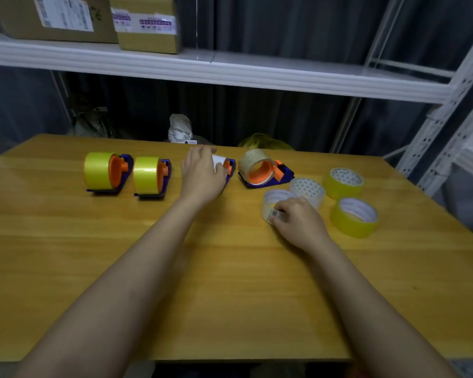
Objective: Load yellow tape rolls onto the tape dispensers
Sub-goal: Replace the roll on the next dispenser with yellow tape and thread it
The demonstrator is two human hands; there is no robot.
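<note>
left grip: the left hand point(202, 173) lay over the third dispenser point(229, 170) in the far row, fingers curled round a pale roll point(219, 160) seated on it.
right grip: the right hand point(298, 222) sat nearer and to the right, fingers and thumb pinched on the wall of a clear tape roll point(273, 204) lying flat on the surface point(230, 282).
loaded dispensers: two blue-and-orange dispensers at far left, the first point(108, 173) and the second point(151, 177), each carried a yellow roll and stood just beside one another.
fourth dispenser: right of the left hand, a dispenser point(265, 170) held a clear roll, tilted.
loose rolls: another clear roll point(307, 188) touched the pinched one on its far right side; two yellow tape rolls lay flat further right, one far point(343, 184), one near point(354, 217), close but apart.
background: a white shelf point(230, 72) ran above the far edge, with cardboard boxes point(93, 20) on it.
</note>
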